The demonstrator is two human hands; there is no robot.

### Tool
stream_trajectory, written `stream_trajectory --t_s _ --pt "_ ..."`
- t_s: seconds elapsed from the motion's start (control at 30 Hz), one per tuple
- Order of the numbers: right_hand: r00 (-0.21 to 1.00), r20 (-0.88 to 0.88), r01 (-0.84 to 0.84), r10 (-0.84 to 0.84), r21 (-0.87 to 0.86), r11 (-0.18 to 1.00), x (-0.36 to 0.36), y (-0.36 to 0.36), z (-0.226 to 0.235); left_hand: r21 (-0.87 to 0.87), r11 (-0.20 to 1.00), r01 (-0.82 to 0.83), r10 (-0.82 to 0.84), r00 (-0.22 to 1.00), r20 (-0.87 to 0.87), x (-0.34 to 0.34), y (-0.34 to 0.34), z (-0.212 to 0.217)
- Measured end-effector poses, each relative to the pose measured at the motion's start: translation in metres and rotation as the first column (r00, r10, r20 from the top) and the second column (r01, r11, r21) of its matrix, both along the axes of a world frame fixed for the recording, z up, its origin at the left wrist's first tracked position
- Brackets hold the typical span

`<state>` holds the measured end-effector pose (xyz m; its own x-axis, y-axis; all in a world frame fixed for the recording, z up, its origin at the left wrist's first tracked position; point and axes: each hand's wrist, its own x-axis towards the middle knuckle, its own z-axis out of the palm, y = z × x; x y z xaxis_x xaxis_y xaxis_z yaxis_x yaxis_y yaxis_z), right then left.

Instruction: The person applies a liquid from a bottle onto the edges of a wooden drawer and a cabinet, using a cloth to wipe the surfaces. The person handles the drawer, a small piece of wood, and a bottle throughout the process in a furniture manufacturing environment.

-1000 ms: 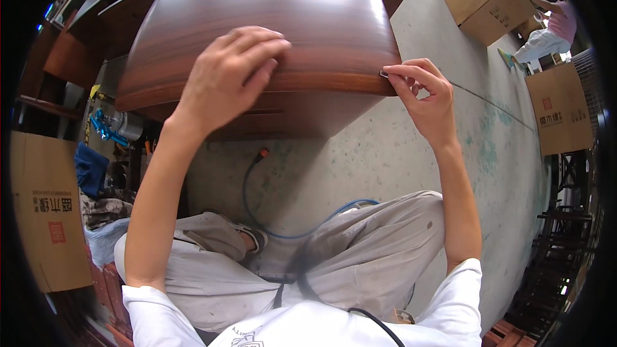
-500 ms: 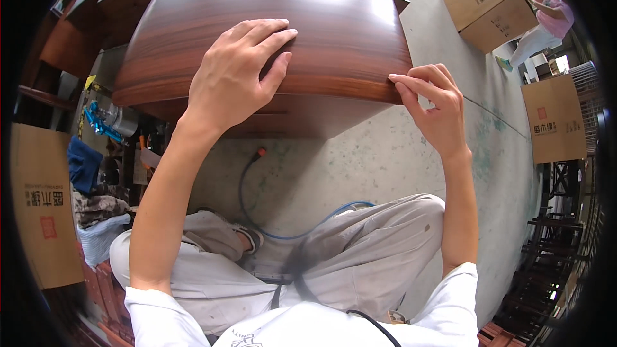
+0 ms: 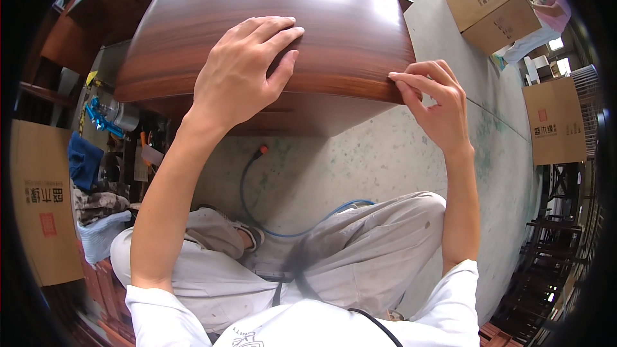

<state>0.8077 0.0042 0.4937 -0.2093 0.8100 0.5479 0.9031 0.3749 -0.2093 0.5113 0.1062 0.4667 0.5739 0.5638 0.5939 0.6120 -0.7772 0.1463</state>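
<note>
In front of me stands a glossy red-brown wooden cabinet (image 3: 340,58) with a rounded front edge and dark grain, bright light glaring off its top. My left hand (image 3: 244,74) rests over the top near the front edge, palm down, fingers stretched forward and thumb apart, holding nothing. At the top's front right corner is my right hand (image 3: 437,99). Its thumb and index finger are pinched together against the edge, the other fingers curled. Whether a small thing sits between those fingertips cannot be seen.
A blue hose (image 3: 302,234) with an orange-red tip curves over the concrete floor between my legs. Left are a blue tool (image 3: 103,119), cloths (image 3: 103,231) and a carton (image 3: 42,205). At far right a person (image 3: 549,9) handles a large carton (image 3: 491,6); another carton (image 3: 556,122) stands nearer.
My left hand has shifted slightly right and forward over the top. My right hand keeps its pinch at the corner, almost unmoved. The person at far right has shifted slightly beside the carton.
</note>
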Motion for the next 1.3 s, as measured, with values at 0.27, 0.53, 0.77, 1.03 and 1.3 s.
stream_trajectory --t_s 0.27,0.53,0.77,1.03,1.3 --pt "0.967 -0.236 0.065 -0.098 -0.144 0.987 -0.009 -0.002 -0.003 0.022 1.0 -0.02 0.021 1.0 -0.012 -0.001 0.002 -0.004" --pt "0.957 -0.278 0.059 -0.08 -0.082 0.995 -0.003 -0.007 -0.007 0.01 1.0 -0.029 0.029 1.0 -0.011 0.001 0.0 -0.003" --pt "0.988 -0.148 0.033 -0.031 0.005 0.999 -0.001 -0.004 -0.012 0.003 1.0 -0.022 0.022 1.0 0.006 0.001 0.0 -0.002" --pt "0.946 0.29 0.109 -0.146 0.138 0.984 -0.021 -0.01 0.005 0.02 1.0 -0.014 0.013 1.0 0.013 0.0 0.0 -0.003" --pt "0.919 0.393 0.017 -0.041 0.065 0.998 -0.017 -0.007 0.017 0.052 0.998 -0.021 0.02 1.0 0.014 -0.002 0.002 -0.008"
